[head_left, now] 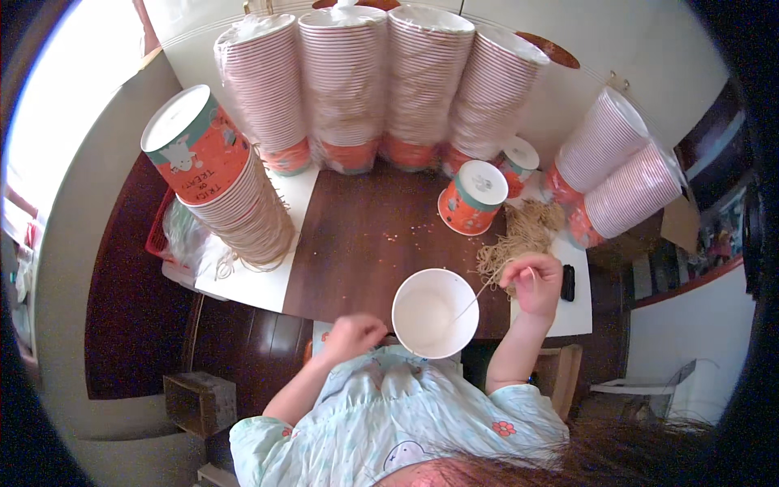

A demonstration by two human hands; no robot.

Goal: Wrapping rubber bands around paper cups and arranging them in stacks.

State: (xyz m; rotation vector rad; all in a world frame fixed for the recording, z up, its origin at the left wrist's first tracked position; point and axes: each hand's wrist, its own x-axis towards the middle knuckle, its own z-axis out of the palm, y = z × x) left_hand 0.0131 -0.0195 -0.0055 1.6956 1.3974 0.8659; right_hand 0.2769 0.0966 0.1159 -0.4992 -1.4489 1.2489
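Surface: a dark wooden table (365,243) with white sheets at both sides.
Left: a tilted cup stack (215,174), orange base up.
Back: wrapped stacks (381,81) against a pale wall.
Left hand (353,334): fingers curled shut; contents hidden.
Centre: white paper bucket (434,312), mouth up, at the near edge.
Right hand (534,282): pinches a thin string (479,296) running into the bucket, beside a string pile (519,235).
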